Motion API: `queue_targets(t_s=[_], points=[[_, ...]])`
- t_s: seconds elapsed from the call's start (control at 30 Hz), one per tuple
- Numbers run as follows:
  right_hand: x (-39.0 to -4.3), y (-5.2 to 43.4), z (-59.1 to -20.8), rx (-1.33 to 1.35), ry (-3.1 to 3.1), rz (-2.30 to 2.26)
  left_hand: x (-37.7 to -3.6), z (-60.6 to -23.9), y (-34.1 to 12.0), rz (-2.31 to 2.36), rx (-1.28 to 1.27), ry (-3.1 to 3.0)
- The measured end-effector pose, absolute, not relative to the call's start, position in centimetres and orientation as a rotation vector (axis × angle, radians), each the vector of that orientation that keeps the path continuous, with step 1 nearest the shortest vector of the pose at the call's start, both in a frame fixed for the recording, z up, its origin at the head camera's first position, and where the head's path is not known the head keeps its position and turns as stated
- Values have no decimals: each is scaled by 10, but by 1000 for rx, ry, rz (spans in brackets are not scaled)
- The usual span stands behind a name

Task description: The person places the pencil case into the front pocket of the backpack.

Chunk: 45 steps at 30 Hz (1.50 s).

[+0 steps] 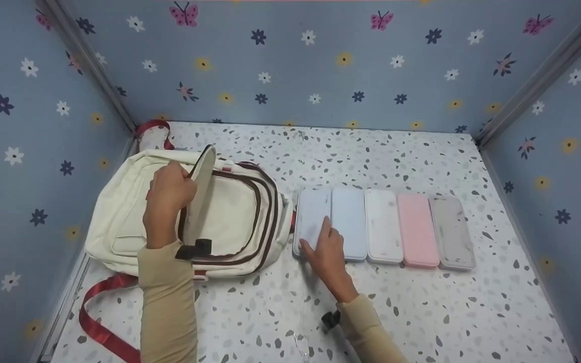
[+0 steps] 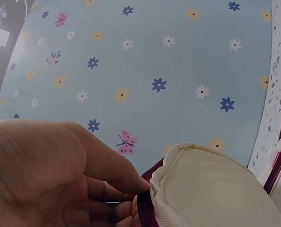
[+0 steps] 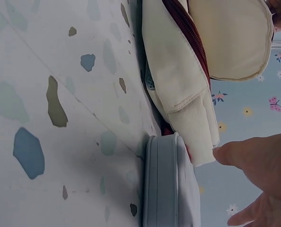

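Observation:
A cream backpack (image 1: 114,201) with dark red zips lies on the left, its front pocket unzipped. My left hand (image 1: 169,194) pinches the edge of the pocket flap (image 1: 204,176) and holds it up; the left wrist view shows thumb and fingers on the zip edge of the flap (image 2: 216,189). Over the leftmost pale blue case (image 1: 313,206) is my right hand (image 1: 330,257), thumb and forefinger spread. In the right wrist view, a gap shows between that hand (image 3: 266,175) and the case (image 3: 162,184).
Right of that case lie another light blue case (image 1: 349,222), a white case (image 1: 384,227), a pink case (image 1: 418,229) and a grey case (image 1: 453,232), side by side. Red straps (image 1: 106,333) trail from the backpack. Flowered walls (image 1: 290,65) enclose the speckled table (image 1: 250,322).

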State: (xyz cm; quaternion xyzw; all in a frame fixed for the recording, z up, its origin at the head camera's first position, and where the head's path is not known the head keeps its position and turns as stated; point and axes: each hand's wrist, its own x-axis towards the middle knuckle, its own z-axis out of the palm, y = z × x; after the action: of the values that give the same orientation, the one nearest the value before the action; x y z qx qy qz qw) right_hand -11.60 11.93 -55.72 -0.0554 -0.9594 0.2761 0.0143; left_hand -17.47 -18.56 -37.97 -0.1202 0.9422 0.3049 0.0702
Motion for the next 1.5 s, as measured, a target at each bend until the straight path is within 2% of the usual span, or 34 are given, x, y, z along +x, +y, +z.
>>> queue_targets(t_s=[0.17, 0.37, 0.77, 1.5], points=[[-114, 114, -554, -229, -3038, 813, -175, -380, -186, 911, -362, 2825], [-109, 103, -555, -164, -3061, 710, -176, -380, -186, 898, -361, 2864], [-101, 83, -576, -120, -3003, 427, -175, -382, -183, 912, -279, 2896], [-100, 90, -573, -85, -3017, 516, -175, -384, -183, 931, -262, 2885]])
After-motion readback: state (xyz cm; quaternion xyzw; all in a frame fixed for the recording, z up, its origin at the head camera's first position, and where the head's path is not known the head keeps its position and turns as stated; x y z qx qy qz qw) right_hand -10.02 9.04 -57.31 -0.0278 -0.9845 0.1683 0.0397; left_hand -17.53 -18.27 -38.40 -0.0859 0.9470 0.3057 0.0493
